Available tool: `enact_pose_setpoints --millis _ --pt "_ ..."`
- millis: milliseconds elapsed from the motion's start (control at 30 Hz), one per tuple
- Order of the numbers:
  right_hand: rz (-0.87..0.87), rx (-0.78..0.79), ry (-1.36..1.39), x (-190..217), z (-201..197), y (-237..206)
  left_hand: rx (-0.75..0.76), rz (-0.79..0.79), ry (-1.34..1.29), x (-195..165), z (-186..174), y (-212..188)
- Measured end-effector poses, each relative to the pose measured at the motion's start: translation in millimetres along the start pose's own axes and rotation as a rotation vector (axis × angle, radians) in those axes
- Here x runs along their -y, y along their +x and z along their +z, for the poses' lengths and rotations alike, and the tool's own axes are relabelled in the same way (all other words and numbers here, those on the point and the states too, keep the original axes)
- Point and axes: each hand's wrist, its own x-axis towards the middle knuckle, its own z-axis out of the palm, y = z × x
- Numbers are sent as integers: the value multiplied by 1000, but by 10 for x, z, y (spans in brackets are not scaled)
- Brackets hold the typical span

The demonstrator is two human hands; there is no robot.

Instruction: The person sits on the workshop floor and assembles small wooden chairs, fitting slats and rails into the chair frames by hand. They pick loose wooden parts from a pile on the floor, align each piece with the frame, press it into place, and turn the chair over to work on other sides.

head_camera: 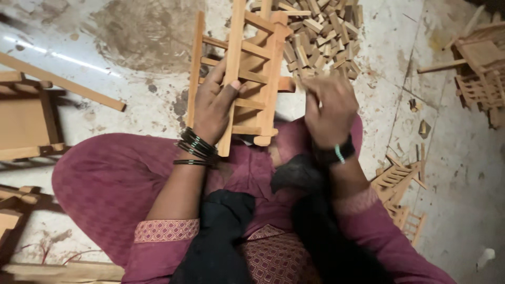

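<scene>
The left hand (213, 105) has its fingers (223, 79) wrapped around one long rail of a wooden frame (247, 73), thumb across the rail. The grip is closed on the frame. The right hand (329, 105) is blurred; its fingers (318, 87) are bunched together, and it cannot be determined whether they pinch a small part or are only curled. This hand sits just beside the frame's right rail, apart from it or barely touching; the blur prevents a firm reading.

The frame is a ladder-like assembly of rails and cross slats. Its long axis runs from the lap (252, 158) away from the person, tilted slightly to the right. Its near end rests over the lap; its far end reaches toward the top edge of the floor (105, 63). The frame lies directly to the left of the right fingers, so the left hand is on it and the right hand is the nearer free one.

Beyond the frame's far end, a pile of small blocks (321, 37) lies on the floor. Finished frames (481, 73) lie near the floor's right edge, and more wooden pieces (26, 121) lie along its left edge.
</scene>
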Motion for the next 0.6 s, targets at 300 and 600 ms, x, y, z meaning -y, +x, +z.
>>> enact_pose_setpoints --millis 300,600 --pt "-101 105 184 127 96 -270 -4 77 -85 11 -31 -34" --pt "-225 150 -142 -203 460 827 54 11 4 -10 33 -35"
